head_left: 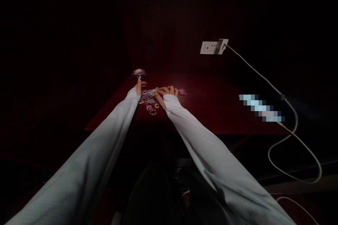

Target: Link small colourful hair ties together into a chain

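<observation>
A loose pile of coloured hair ties (151,101) in yellow, pink, green and purple lies on the dark red table. At the pile's left edge is my left hand (139,86), thumb and finger apart, just in front of a small clear round container (139,73) with something pale in it. I cannot tell whether the hand touches the container. My right hand (168,93) rests over the pile's right side, fingers spread and fingertips among the hair ties. Beside it on the right lies a small pink bunch of strands (182,91).
The table (206,112) ends at a front edge near my forearms. On the wall behind is a white socket (210,47) with a plugged-in charger (222,45). Its white cable (264,74) loops down to a blurred-out, glowing object (261,108) on the right.
</observation>
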